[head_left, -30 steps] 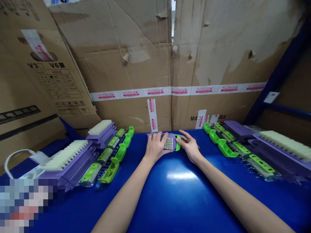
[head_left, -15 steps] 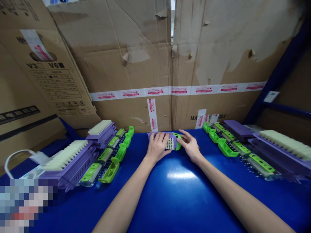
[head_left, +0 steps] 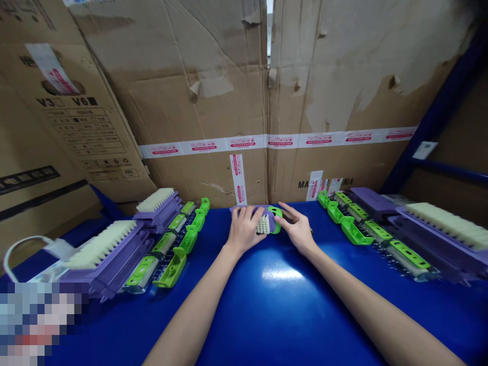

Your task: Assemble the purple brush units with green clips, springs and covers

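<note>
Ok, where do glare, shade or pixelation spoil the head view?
Head view: glare whitens the blue tabletop nearer the camera than the left hand and right hand; head view: upper-right corner dark, lower-left corner pixelated.

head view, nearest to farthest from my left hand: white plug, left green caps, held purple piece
1. Held purple piece: under the left hand.
2. Left green caps: to that hand's left.
3. White plug: far left.

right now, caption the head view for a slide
Left hand grips a purple and green piece, right hand at its green end, over a blue table.
</note>
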A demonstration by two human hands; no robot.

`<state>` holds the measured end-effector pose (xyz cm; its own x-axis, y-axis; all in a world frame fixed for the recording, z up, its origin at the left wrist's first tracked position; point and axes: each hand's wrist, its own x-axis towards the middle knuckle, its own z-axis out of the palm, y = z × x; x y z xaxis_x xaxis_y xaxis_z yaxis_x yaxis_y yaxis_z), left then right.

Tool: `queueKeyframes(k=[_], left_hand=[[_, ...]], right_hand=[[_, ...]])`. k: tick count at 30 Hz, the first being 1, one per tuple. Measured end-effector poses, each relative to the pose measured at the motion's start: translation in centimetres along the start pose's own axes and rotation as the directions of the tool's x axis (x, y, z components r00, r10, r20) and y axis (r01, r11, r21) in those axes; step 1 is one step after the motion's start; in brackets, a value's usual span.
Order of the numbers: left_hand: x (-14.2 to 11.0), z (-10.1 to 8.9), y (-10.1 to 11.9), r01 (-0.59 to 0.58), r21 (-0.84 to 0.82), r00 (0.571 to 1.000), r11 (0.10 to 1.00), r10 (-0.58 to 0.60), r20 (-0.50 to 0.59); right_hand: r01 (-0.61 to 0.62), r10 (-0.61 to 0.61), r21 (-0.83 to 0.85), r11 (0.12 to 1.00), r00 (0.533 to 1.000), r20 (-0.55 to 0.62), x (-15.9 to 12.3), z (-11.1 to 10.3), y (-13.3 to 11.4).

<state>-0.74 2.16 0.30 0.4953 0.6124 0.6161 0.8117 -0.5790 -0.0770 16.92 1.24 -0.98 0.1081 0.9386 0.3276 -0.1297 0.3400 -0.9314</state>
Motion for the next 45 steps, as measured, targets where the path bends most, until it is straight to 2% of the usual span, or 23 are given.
queueKeyframes(k=[11,22,32,45], left_hand=[[0.30,-0.04,-0.07,-0.013,0.013,1.000,1.000,0.013,-0.002],[-0.04,0.27,0.13,-0.057,0.091,0.998,0.994,0.056,0.017],[0.17,0.17,0.09,-0.089,0.132,0.996,0.987,0.086,0.031],[0.01,0.24,-0.21,-0.092,0.126,0.996,0.988,0.090,0.024]], right_hand=[[-0.008,0.008,0.008,1.000,0.999,-0.036,0.01,0.11,-0.20],[-0.059,0.059,0.035,0.998,0.998,-0.002,0.09,0.17,-0.05],[-0.084,0.084,-0.016,0.996,0.996,-0.007,0.29,-0.23,0.64],[-0.163,0.160,0.031,0.986,0.983,0.090,0.24,-0.30,0.48]])
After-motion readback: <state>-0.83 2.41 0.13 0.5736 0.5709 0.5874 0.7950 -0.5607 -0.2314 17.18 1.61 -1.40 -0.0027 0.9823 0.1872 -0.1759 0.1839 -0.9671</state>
